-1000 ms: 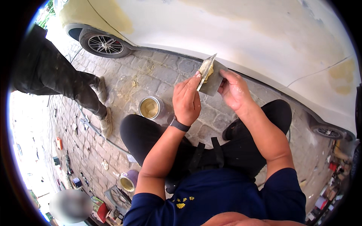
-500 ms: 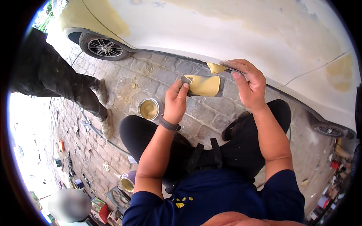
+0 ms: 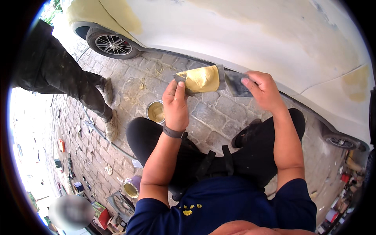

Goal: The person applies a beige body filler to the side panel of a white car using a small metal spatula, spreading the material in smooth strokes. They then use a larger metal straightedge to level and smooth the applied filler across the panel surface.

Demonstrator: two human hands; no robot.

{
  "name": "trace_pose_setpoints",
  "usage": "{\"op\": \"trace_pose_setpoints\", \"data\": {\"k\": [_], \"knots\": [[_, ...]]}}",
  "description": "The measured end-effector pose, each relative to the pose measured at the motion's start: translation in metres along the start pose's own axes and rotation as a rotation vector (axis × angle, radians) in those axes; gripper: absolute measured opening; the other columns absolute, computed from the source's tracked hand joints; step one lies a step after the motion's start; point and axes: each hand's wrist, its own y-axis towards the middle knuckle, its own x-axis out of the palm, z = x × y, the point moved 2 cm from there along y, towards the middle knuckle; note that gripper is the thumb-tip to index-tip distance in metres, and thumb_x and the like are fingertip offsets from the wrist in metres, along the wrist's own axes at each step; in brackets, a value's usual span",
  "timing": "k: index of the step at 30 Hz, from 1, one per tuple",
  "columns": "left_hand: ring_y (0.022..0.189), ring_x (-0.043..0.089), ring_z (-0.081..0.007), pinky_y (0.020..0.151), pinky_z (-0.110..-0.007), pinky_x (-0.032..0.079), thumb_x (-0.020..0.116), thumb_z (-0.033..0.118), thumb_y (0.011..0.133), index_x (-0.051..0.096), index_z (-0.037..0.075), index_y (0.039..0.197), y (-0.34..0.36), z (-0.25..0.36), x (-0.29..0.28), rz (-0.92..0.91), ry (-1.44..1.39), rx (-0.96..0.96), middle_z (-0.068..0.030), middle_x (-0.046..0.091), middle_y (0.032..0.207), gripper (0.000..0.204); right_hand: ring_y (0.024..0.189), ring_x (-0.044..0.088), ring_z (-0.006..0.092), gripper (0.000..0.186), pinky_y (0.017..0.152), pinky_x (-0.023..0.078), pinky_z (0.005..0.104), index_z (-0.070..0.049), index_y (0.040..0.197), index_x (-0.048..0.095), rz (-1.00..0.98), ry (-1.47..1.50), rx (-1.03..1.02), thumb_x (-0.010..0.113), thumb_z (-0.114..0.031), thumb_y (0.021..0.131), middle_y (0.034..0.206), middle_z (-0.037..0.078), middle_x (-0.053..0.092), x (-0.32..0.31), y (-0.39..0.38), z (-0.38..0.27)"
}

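My left hand [image 3: 175, 102] pinches one end of a flat grey filler spreader [image 3: 222, 77], thumb on top. A thick layer of yellow body filler [image 3: 204, 80] covers most of its upper face. My right hand [image 3: 265, 89] grips a second dark grey flat spreader [image 3: 237, 84], whose blade looks mostly bare. The two blades sit end to end, their edges touching or nearly so, beside the lower side of a car body [image 3: 243, 31]. Yellowish filler patches mark its pale panels. Close to my left knee stands an open can [image 3: 156, 111] with yellow filler inside.
A person in dark trousers [image 3: 70, 74] stands at the left, by the car's wheel [image 3: 113, 44]. A hose [image 3: 103, 138] runs over the stone paving [image 3: 215, 117]. Another open can [image 3: 131, 187] stands by my left elbow. Scattered tools and boxes lie behind.
My right hand has lowered its spreader from beside the car to the left one's edge. The filler lump on its tip now appears heaped on the left spreader, which has risen slightly.
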Motion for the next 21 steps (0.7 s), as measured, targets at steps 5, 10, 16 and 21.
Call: {"op": "trace_pose_setpoints", "data": {"k": [5,10,16,21], "knots": [[0.101,0.066,-0.0103,0.091,-0.028,0.051,0.059,0.014,0.113,0.07,0.0,0.125,0.004,0.001,-0.005,0.02,0.032,0.016,-0.0028,0.074,0.115,0.022,0.086,0.059,0.0048,0.023,0.076,0.049,0.0273,0.001,0.119,0.075,0.32,0.712,0.132,0.067,-0.02,0.11,0.102,-0.001,0.073,0.026,0.013,0.007],[0.101,0.064,-0.0102,0.093,-0.028,0.05,0.057,0.012,0.113,0.07,-0.005,0.123,-0.008,0.007,0.015,-0.107,0.096,0.011,-0.0036,0.074,0.115,0.023,0.088,0.057,0.0041,0.025,0.077,0.046,0.0245,0.001,0.122,0.074,0.319,0.711,0.304,0.068,-0.019,0.109,0.103,-0.002,0.073,0.055,0.02,0.033],[0.09,0.063,-0.0133,0.083,-0.03,0.051,0.059,0.011,0.111,0.07,-0.006,0.115,-0.013,0.008,0.018,-0.282,0.454,0.07,-0.0084,0.075,0.099,0.02,0.091,0.052,0.0047,0.019,0.082,0.046,0.0267,0.001,0.114,0.074,0.349,0.823,0.26,0.068,-0.016,0.109,0.099,-0.004,0.066,0.082,0.02,0.0],[0.066,0.05,-0.0297,0.064,-0.04,0.045,0.064,0.012,0.107,0.063,-0.005,0.098,-0.024,0.014,0.033,-0.349,0.77,0.151,-0.0217,0.06,0.077,0.019,0.098,0.055,0.0057,0.02,0.088,0.047,0.0267,0.003,0.119,0.072,0.343,0.831,0.136,0.066,-0.014,0.111,0.106,-0.001,0.069,0.079,0.018,0.011]]}}
